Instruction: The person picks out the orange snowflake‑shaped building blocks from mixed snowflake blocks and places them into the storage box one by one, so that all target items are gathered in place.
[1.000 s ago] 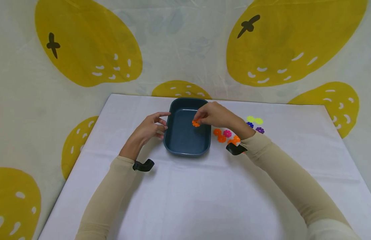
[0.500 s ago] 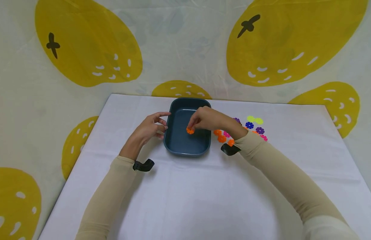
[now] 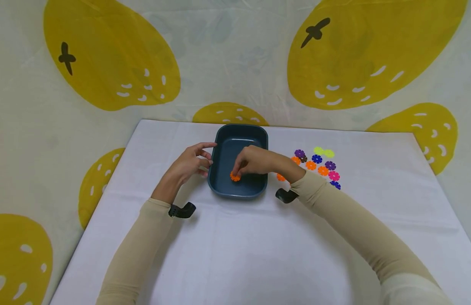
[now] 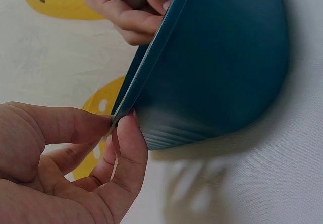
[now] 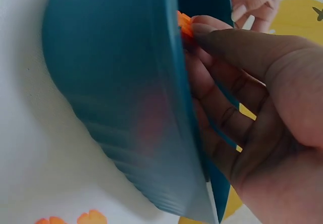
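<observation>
A dark blue-green rectangular dish (image 3: 225, 148) with rounded corners stands near the far side of the white-covered table. At its left edge, my left hand (image 3: 189, 164) pinches the rim between thumb and fingers, as the left wrist view shows around the dish (image 4: 217, 77). My right hand (image 3: 260, 161) reaches over the right side into the dish. Between its thumb and fingertips it pinches an orange flower-shaped plastic disc (image 3: 234, 177), low over the dish's floor. The right wrist view shows the orange disc (image 5: 185, 26) partly hidden behind the dish wall.
Right of the dish lie several loose flower-shaped discs: joined yellow-green ones (image 3: 324, 151), a pink one (image 3: 334, 176), purple (image 3: 330, 165), blue (image 3: 317, 159), brown (image 3: 303, 159) and orange (image 3: 311, 165). My right forearm covers part of the group. A patterned cloth (image 3: 235, 63) hangs behind the table.
My right hand has moved left and nearer inside the dish, carrying the orange disc. More loose discs show behind the right wrist. The left hand stays at the rim.
</observation>
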The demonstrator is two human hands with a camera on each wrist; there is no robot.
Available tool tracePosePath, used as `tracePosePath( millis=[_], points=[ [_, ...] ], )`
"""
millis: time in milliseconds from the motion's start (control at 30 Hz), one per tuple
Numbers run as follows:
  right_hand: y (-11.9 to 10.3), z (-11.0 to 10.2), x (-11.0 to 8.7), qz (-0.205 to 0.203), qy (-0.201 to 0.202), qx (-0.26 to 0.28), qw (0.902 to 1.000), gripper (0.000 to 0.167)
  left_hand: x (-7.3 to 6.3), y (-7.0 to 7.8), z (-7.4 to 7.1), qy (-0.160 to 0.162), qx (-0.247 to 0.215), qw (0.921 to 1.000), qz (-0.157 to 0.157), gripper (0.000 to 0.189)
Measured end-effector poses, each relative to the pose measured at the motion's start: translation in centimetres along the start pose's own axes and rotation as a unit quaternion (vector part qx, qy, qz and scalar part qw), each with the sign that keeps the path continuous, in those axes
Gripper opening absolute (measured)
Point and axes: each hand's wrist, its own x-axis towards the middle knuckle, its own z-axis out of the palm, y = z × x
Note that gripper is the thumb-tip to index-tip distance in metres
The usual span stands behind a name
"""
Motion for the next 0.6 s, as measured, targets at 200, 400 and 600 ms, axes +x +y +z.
tracePosePath(
  millis=[200,400,600],
  points=[
    [-0.2,0.7,0.4,-0.019,-0.026,-0.011,0.9994,0.017,0.1,-0.1,-0.1,-0.002,0.002,1.0,-0.002,0.061],
    [-0.1,1.1,0.8,-0.047,-0.06,-0.016,0.997,0.022,0.0,0.0,-0.1,-0.004,0.007,1.0,0.001,0.06],
    [-0.1,1.4,1.1,-0.037,-0.084,-0.013,0.9957,0.026,0.0,0.0,-0.1,-0.004,0.008,1.0,-0.003,0.059]
  ],
)
